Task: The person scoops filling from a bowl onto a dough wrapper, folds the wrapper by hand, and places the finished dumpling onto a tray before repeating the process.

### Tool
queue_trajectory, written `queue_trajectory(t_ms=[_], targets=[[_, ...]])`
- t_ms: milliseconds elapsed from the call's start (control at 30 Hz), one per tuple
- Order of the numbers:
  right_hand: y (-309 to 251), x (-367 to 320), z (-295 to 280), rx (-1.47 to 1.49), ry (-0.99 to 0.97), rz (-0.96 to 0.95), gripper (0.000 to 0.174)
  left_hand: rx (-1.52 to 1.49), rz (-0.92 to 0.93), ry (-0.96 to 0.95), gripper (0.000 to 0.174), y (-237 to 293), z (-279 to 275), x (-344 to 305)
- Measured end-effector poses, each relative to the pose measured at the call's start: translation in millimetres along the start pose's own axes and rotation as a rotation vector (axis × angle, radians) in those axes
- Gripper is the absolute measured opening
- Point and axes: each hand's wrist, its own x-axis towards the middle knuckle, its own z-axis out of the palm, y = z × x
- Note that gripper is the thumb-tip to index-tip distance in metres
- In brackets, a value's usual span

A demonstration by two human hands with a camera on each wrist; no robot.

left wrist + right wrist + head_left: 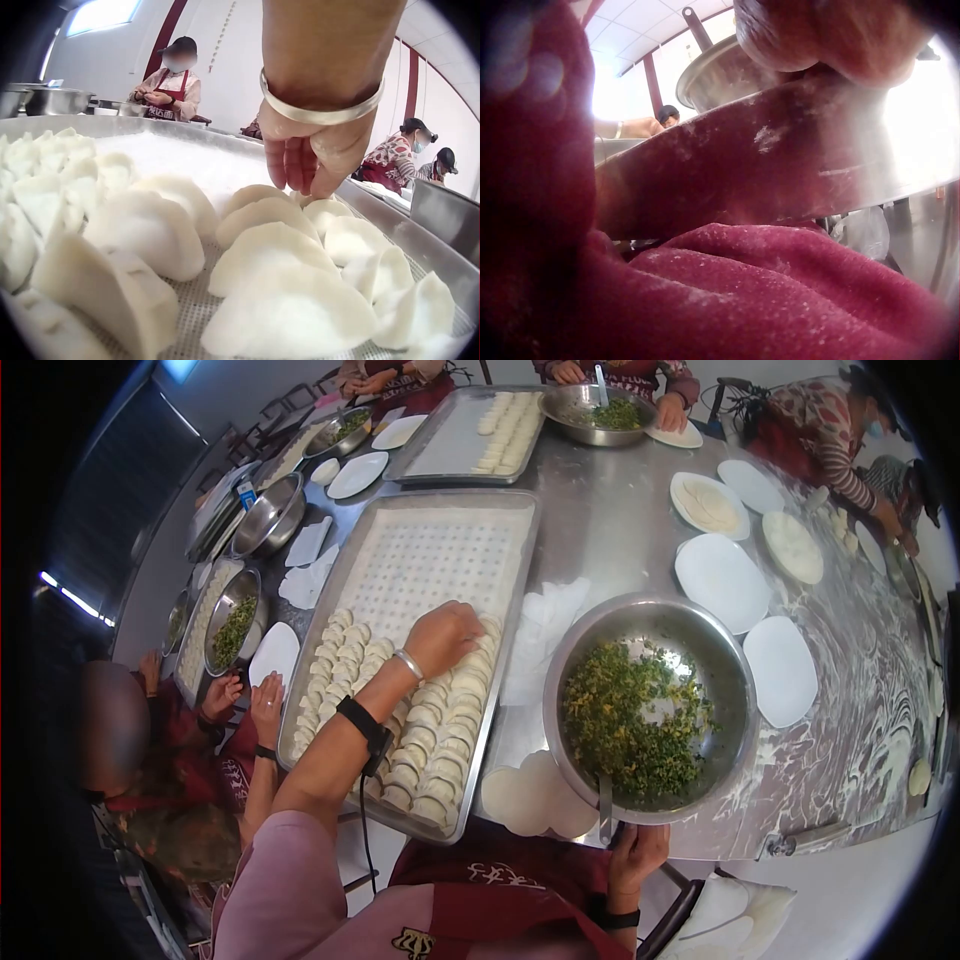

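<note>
The flour-streaked, shiny metal surface [850,690] stands in a pale-walled room with dark red uprights, bearing a rectangular silver metal tray [537,550] of pale, half-moon dumplings [435,745] in rows, beside a round steel bowl [735,760] of chopped green-and-yellow filling [625,725]. The left hand [440,640], a pale bangle at its wrist, reaches over the tray, its fingers bent down and touching a dumpling at the far end of a row near the right rim; the right hand [638,855] is at the surface's near edge below the bowl, and whether its fingers grasp anything cannot be told.
</note>
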Motion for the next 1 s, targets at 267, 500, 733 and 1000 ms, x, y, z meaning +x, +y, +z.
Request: queue_trajectory(t_ms=[267, 500, 733, 1000], targets=[[-1, 2, 0, 0.019, 0.009, -0.005, 0.018, 0.117, 0.026, 0.006, 0.009, 5, 3, 2], [1, 1, 1, 0.014, 0.007, -0.004, 0.018, 0.205, 0.062, 0.018, 0.008, -2, 11, 1], [1, 1, 1, 0.011, 0.005, -0.004, 0.017, 0.197, 0.100, 0.035, 0.008, -9, 18, 2], [1, 0, 1, 0.006, 0.009, -0.011, 0.018, 0.110, 0.205, 0.040, 0.013, -1, 8, 4]])
